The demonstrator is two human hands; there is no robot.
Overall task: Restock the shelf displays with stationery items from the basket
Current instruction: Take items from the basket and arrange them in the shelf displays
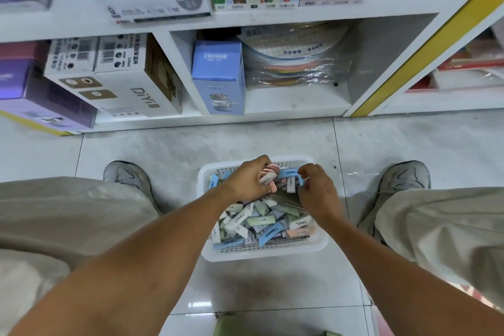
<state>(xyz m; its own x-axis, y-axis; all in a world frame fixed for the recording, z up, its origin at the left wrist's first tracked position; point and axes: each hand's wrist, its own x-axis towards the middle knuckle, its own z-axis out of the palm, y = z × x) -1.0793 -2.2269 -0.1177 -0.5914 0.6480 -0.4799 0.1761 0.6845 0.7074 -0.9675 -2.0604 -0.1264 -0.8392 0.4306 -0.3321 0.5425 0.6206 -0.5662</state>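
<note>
The basket [261, 249] sits on the floor between the feet, below the shelf [297, 106], heaped with small stationery packs [263, 222]; the left hand [249, 180] is closed around several packs; the right hand [317, 189] pinches a blue one; judged early, with most restocking remaining.

A blue CRUHRE box [218, 76] stands beside wrapped discs [294, 60].

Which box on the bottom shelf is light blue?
The upright CRUHRE box in the middle compartment; the boxes to its left are white and purple.
</note>
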